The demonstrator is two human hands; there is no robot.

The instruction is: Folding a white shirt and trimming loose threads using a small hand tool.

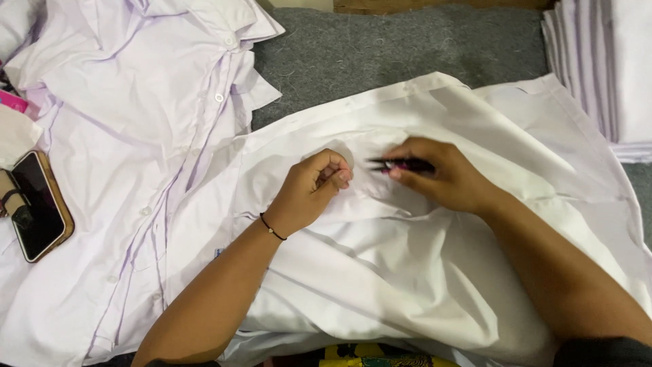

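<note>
A white shirt [407,272] lies spread across the grey surface in front of me. My left hand [309,190] rests on it with the fingers curled, pinching a fold of the white fabric. My right hand [441,173] grips small thread snips [394,164] with a pink and black body, the blades pointing left toward my left fingertips. A thin black band circles my left wrist. The snip tips sit a short gap from the pinched cloth.
Another white buttoned shirt [142,122] lies spread at the left. A phone in a brown case [37,204] rests near the left edge. A stack of folded white garments [604,68] stands at the top right. Grey felt surface [380,47] shows at the back.
</note>
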